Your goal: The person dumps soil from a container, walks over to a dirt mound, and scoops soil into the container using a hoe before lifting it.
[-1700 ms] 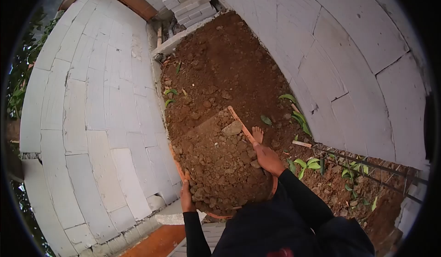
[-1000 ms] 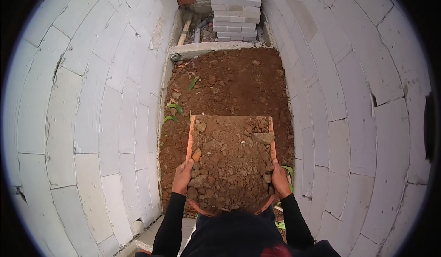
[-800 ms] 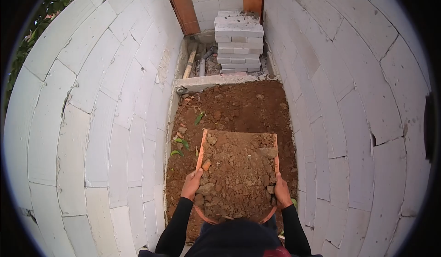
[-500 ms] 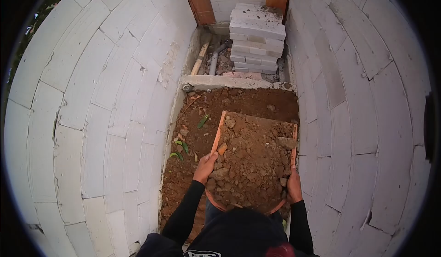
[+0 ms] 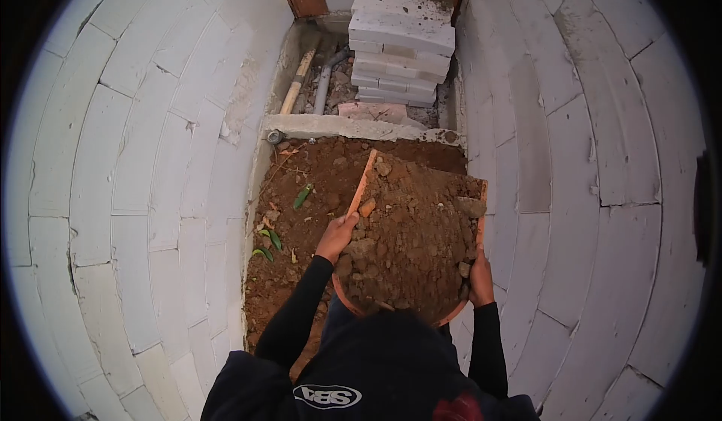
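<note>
An orange dustpan-shaped scoop pan (image 5: 362,185) is held out in front of my body, its straight open edge facing away. Brown soil (image 5: 414,237) with stones and a few brick bits fills it. My left hand (image 5: 336,238) is closed on the left rim, thumb on top. Around the right rim wraps my right hand (image 5: 481,279), its fingers partly hidden below. The near rounded end shows just beyond my dark shirt. Under the pan lies more loose soil (image 5: 316,169) on the ground.
Pale block walls (image 5: 203,188) rise close on both sides. Ahead, a low concrete beam (image 5: 353,126) crosses the floor. Behind it stand a stack of white blocks (image 5: 402,33), a grey pipe (image 5: 325,82) and a wooden pole (image 5: 298,82). Green leaves (image 5: 302,195) lie on the soil at left.
The pan has risen and moved forward in both hands, and its far edge sits more slanted. Some soil has shifted within it. The camera view has turned slightly.
</note>
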Tool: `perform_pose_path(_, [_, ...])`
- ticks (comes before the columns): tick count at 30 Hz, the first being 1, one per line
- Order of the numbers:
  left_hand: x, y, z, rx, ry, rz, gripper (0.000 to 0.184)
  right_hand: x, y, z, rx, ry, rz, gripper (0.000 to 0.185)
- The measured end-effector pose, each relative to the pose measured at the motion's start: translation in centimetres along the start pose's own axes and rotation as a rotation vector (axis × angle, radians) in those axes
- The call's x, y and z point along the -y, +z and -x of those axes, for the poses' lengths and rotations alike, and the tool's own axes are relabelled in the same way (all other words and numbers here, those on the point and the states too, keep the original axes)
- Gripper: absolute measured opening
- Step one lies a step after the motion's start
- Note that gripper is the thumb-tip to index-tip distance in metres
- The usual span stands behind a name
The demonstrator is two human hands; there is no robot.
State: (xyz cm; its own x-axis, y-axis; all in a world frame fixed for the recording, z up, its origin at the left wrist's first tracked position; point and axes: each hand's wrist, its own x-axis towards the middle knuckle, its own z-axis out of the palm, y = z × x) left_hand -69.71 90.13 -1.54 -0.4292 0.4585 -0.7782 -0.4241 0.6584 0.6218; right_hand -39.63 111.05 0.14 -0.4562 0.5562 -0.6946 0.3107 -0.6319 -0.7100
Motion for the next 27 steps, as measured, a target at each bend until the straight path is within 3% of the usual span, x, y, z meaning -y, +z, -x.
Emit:
perform_pose_path(4, [-6.0, 0.0, -10.0, -0.099, 0.079, 0.005, 0.054, 5.1, 1.9, -9.0, -0.052, 0.032, -0.028, 0.063])
perform_pose_path(6, [-6.9, -0.7, -13.0, -0.030, 0.072, 0.019, 0.046, 6.0, 2.3, -11.7, -0.071, 0.035, -0.037, 0.062])
perform_pose_path(8, [-6.7, -1.0, -13.2, -0.017, 0.087, 0.034, 0.044, 5.8, 2.4, -11.8, -0.091, 0.063, -0.049, 0.061])
perform_pose_path(9, [-6.4, -1.2, -12.7, 0.007, -0.007, 0.017, 0.045, 5.6, 2.6, -11.4, -0.107, 0.109, -0.051, 0.061])
perform_pose_path(11, [-7.2, -2.3, -13.7, 0.058, -0.192, -0.016, 0.063, 5.9, 3.5, -12.7, -0.132, 0.184, -0.050, 0.062])
perform_pose_path(17, [-14.9, -7.3, -25.6, 0.065, -0.394, -0.005, 0.074, 7.1, 6.3, -28.9, -0.146, 0.447, 0.104, 0.064])
perform_pose_path(19, [-16.8, -8.9, -31.4, -0.029, -0.421, -0.042, 0.043, 10.1, 7.9, -35.5, -0.107, 0.566, 0.236, 0.066])
perform_pose_path(22, [-19.4, -11.3, -40.1, -0.099, -0.466, -0.075, 0.040, 16.5, 12.2, -44.0, -0.066, 0.702, 0.454, 0.063])
perform_pose_path(26, [-19.1, -15.3, -49.5, -0.074, -0.454, -0.166, 0.040, 19.1, 14.0, -54.1, 0.002, 0.642, 0.557, 0.046])
perform_pose_path(27, [-19.7, -16.0, -50.0, -0.058, -0.500, -0.059, 0.038, 19.0, 14.0, -55.9, 0.013, 0.621, 0.565, 0.042])
